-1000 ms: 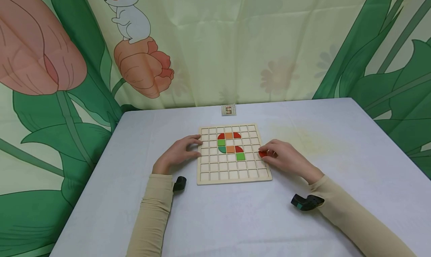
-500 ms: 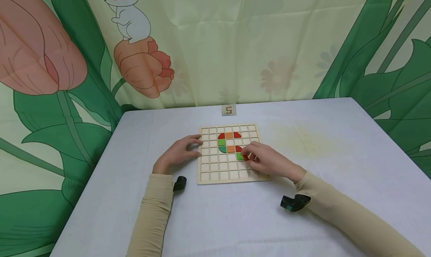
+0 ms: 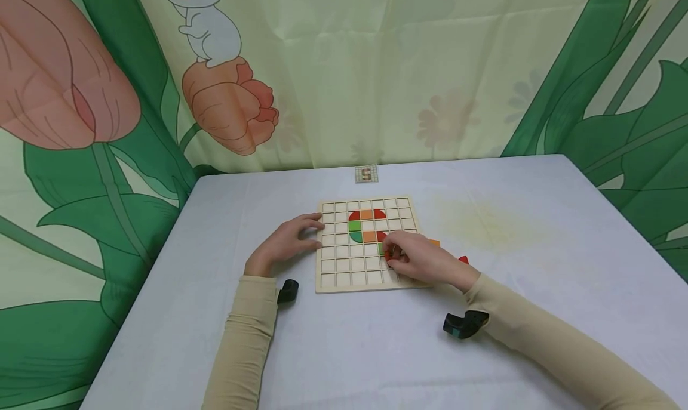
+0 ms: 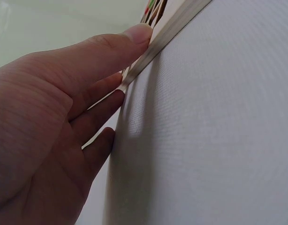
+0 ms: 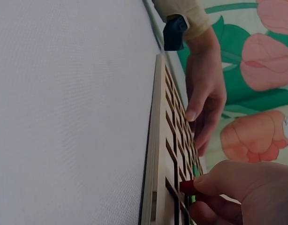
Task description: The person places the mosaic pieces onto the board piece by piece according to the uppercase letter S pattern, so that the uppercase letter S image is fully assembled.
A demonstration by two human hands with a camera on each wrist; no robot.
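A wooden grid board (image 3: 344, 267) lies on the table, with red and green quarter-round tiles, orange square tiles and light green square tiles set in an S-like curve. My left hand (image 3: 287, 240) rests at the board's left edge, its thumb (image 4: 137, 35) and fingertips touching the rim, fingers loosely spread. Over the right part of the grid, my right hand (image 3: 421, 255) pinches a red tile (image 5: 187, 187) between thumb and fingers, by the lower green tile (image 3: 381, 248). The hand partly hides that green tile and the cells around it.
An orange tile (image 3: 434, 243) and a red tile (image 3: 464, 259) show beside my right hand and wrist. A small card (image 3: 366, 173) with a gridded pattern lies behind the board. A printed curtain (image 3: 344, 70) hangs along the table's back edge.
My right hand has carried the red tile from the board's right edge leftward to beside the lower green tile. Orange and red tiles have come into view behind it. My left hand stays put.
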